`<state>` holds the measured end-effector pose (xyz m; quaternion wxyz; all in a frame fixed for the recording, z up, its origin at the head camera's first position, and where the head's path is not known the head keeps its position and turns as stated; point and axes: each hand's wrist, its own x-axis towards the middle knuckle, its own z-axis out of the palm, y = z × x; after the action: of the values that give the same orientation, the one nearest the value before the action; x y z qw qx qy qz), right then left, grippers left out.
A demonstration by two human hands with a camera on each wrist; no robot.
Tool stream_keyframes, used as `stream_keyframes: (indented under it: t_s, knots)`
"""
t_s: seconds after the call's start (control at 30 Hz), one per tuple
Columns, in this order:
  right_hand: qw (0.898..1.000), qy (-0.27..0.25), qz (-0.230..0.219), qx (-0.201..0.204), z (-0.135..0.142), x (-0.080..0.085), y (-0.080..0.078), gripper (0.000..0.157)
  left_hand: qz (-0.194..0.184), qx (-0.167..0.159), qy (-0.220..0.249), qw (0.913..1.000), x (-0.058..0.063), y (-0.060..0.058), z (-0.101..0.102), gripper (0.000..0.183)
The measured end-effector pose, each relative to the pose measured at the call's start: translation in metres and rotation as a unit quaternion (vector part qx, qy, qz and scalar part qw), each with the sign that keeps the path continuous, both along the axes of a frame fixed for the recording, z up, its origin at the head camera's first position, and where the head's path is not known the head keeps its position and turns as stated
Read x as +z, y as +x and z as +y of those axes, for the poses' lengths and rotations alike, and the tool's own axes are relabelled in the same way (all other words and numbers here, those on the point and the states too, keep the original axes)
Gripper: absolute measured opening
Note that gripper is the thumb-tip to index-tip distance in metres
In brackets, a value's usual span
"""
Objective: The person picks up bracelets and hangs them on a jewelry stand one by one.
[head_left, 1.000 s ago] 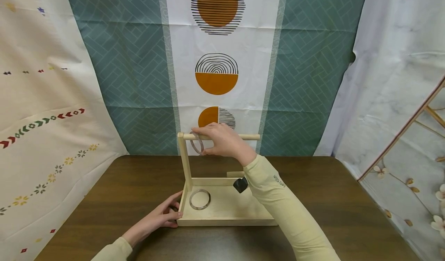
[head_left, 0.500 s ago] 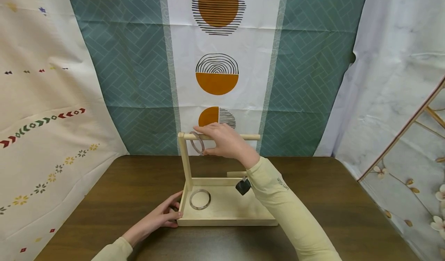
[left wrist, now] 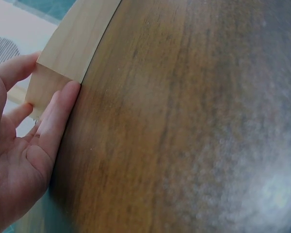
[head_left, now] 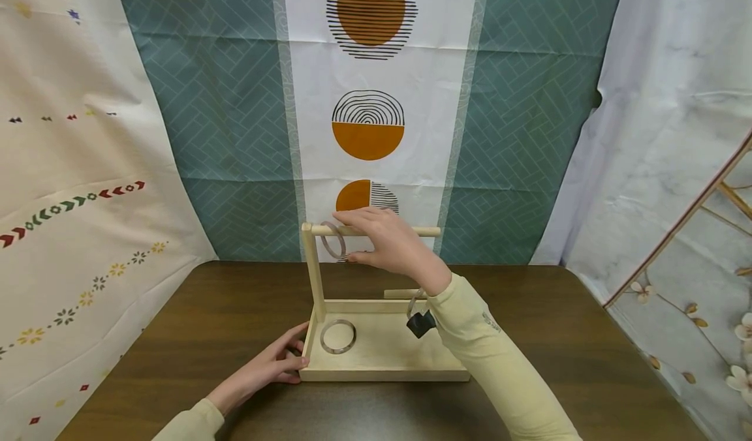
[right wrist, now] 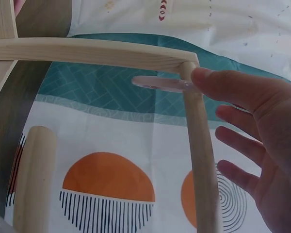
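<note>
A wooden stand has a tray base (head_left: 384, 376), a left post (head_left: 313, 271) and an upper rod (head_left: 425, 231). A pale translucent bangle (head_left: 333, 240) hangs round that rod near the post. My right hand (head_left: 390, 240) is just right of it, thumb and fingers spread around the rod and holding nothing; in the right wrist view the thumb (right wrist: 218, 82) lies close to the bangle's edge. My left hand (head_left: 273, 361) rests against the tray's front left corner, with relaxed fingers touching its outer side. Another bangle (head_left: 338, 337) lies flat in the tray's left part.
A shorter lower rod (head_left: 399, 293) sits behind the tray, partly hidden by the right sleeve. Part of one more bangle (head_left: 414, 303) shows there, beside a black wrist camera (head_left: 421, 324). Patterned cloths (head_left: 235, 102) hang behind the dark wooden table (head_left: 235, 297).
My right hand has let go of the bangle on the upper rod and drawn back slightly to the right, its fingers spreading. The bangle stays hanging. My left hand has not moved.
</note>
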<state>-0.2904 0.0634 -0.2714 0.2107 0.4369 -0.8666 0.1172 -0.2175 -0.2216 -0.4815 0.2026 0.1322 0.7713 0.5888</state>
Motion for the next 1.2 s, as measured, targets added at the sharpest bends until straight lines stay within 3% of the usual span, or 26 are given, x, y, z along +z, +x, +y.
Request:
stream_keyframes:
  t_s: [0.5, 0.93, 1.2]
  knots:
    - [0.993, -0.086, 0.067, 0.049, 0.01, -0.005, 0.015, 0.065, 0.001, -0.001, -0.001, 1.0, 0.002, 0.0, -0.001, 0.077]
    - [0.988, -0.091, 0.098, 0.081, 0.008, -0.016, 0.025, 0.065, 0.0, -0.004, 0.003, 1.0, 0.001, 0.002, -0.001, 0.077]
    - [0.986, -0.062, 0.122, 0.096, 0.003, -0.026, 0.029, 0.065, 0.001, -0.005, 0.004, 1.0, 0.001, 0.001, -0.001, 0.076]
